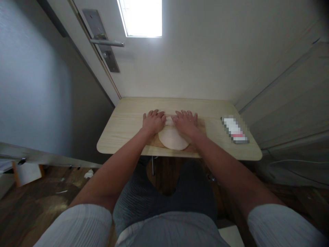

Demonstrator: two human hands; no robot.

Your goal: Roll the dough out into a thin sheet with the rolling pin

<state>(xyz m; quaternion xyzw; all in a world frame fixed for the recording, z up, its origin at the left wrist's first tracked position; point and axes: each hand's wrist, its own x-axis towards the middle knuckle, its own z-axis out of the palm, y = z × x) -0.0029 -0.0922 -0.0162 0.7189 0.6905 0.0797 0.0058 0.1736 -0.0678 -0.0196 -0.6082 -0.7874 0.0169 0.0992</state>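
Note:
A flat, rounded sheet of pale dough (174, 138) lies on a thin brown wooden board (202, 127) at the middle of a small table. My left hand (154, 120) rests palm down over the far left part of the dough, fingers stretched forward and apart. On the far right part lies my right hand (185, 120), also flat with its fingers spread. A narrow pale ridge crosses the gap between my thumbs; whether it is rolled dough or a rolling pin, I cannot tell. What lies beneath my palms is hidden.
The light wood table (123, 127) stands against a white door with a metal handle (108, 43). A blurred-out phone-like object (234, 129) lies at the table's right. My legs are under the near edge. A white scrap (88, 174) lies on the floor at left.

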